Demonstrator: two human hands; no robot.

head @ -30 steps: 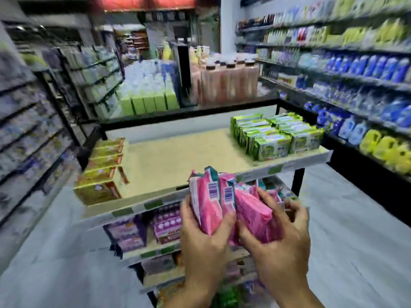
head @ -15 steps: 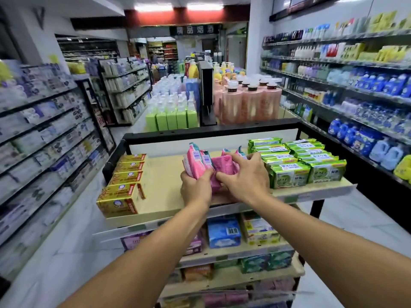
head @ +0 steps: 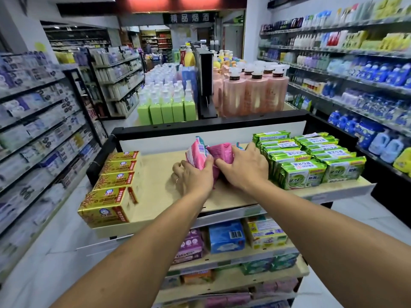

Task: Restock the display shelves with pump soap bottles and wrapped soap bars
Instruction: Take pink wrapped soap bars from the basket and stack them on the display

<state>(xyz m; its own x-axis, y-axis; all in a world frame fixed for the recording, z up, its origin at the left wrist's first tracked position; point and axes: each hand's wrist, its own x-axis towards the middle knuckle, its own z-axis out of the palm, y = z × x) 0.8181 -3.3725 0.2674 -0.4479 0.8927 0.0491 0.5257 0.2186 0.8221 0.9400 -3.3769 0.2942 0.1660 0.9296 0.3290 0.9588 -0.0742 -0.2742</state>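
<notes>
Barcoded pink soap packs (head: 220, 152) tight in left hand (head: 193, 177) and right hand (head: 244, 168); sign (head: 190, 18) "精品烟酒".

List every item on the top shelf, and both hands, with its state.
Pink wrapped soap bars: bunched upright, gripped by both hands over the beige top shelf.
Left hand: grips the bars' left side.
Right hand: grips their right side.
Gold cardboard soap boxes: lying in a row, left edge.
Green wrapped soap packs: stacked, right side.
</notes>
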